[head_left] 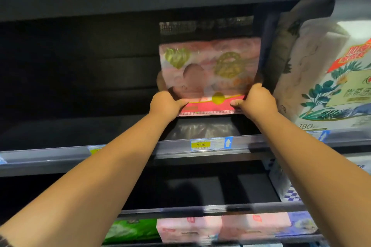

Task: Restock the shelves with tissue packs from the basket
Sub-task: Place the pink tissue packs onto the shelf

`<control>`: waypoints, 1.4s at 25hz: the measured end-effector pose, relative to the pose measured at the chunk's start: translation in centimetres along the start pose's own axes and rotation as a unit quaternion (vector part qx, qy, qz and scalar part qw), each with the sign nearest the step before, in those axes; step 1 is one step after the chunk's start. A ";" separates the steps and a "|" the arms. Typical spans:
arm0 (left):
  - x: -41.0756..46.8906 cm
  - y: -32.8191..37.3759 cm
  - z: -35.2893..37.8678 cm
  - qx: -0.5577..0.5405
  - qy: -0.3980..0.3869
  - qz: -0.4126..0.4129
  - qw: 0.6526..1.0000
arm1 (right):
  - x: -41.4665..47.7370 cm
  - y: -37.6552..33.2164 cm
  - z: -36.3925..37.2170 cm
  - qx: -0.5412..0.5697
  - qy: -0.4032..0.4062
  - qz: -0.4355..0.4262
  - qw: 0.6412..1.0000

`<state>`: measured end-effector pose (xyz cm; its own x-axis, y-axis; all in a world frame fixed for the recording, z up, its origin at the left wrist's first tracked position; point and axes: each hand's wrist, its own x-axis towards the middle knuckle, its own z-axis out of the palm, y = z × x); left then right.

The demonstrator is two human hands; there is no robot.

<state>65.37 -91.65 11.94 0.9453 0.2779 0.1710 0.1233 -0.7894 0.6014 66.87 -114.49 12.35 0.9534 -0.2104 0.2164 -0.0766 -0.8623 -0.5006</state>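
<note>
A pink tissue pack [208, 74] stands upright, deep on the middle shelf [60, 154], beside a large white floral tissue bundle [321, 78] at its right. The left hand [165, 106] and right hand [256, 102] are each clamped on a lower corner of the pack, thumbs on its front. This looks like the placing step; next, the pack likely needs seating square, then both grips loosening. The basket is out of view.

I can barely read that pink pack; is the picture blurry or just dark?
Head view: the pink pack is smeared by motion blur, both hands gripping it; the shelf recess behind is deep in shadow; shelf edges bow from the wide lens.
</note>
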 end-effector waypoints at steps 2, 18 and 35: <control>0.8 0.4 0.3 0.025 -0.018 -0.001 1.000 | 0.8 -0.1 0.2 -0.004 -0.014 0.015 1.000; 4.6 2.0 3.1 -0.063 -0.019 -0.036 0.997 | 7.4 0.6 2.7 0.023 -0.060 0.018 0.998; -1.3 -0.5 -2.8 0.176 -0.031 0.126 0.976 | -0.3 -1.1 0.7 -0.082 -0.118 0.005 0.990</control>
<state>63.21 -90.06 13.55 0.9740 0.0263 0.2250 -0.0288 -0.9708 0.2383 66.89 -113.14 12.24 0.9924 -0.1228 0.0008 -0.1145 -0.9278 -0.3550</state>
